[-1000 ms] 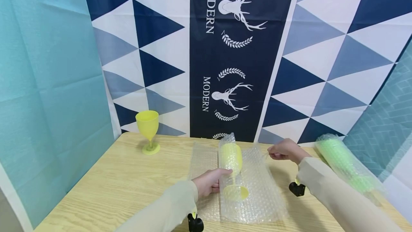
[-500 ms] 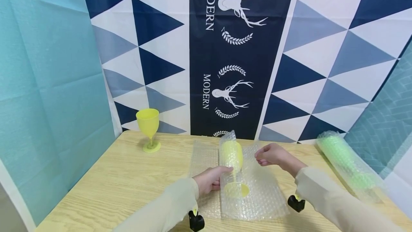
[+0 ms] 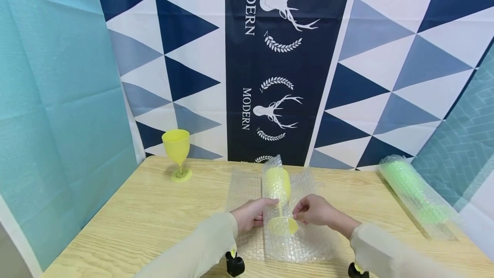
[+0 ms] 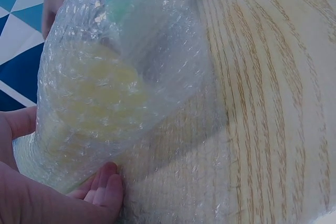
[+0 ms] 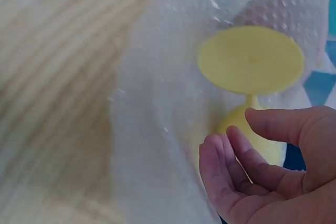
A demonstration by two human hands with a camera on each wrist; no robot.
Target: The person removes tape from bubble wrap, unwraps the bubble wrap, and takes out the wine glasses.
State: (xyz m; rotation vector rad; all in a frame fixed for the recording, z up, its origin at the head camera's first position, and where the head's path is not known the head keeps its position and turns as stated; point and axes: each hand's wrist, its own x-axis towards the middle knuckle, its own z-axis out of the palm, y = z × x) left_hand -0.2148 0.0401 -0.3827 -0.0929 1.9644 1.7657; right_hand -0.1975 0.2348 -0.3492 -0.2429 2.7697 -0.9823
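So, yellow goblets: two. One lies on its side mid-table, base toward the person, partly under bubble wrap; the other stands upright near the back left corner.
Bubble wrap: two lots that I count. One sheet is spread beneath the lying goblet with its left part folded over it; the other wrap goes round a green thing.
Green thing: just one, lying near the table's right edge, looks goblet-shaped through the plastic.
Hands: two, both bare.
Left hand: gripping the folded-over wrap beside the stem, thumb on top, fingers underneath.
Right hand: fingers loosely bent by the goblet's base, narrow gap between thumb and index, nothing pinched that I can see.
Sleeves: two, cream.
Table: one, pale wood grain.
Backdrop deer heads: two, white on navy.
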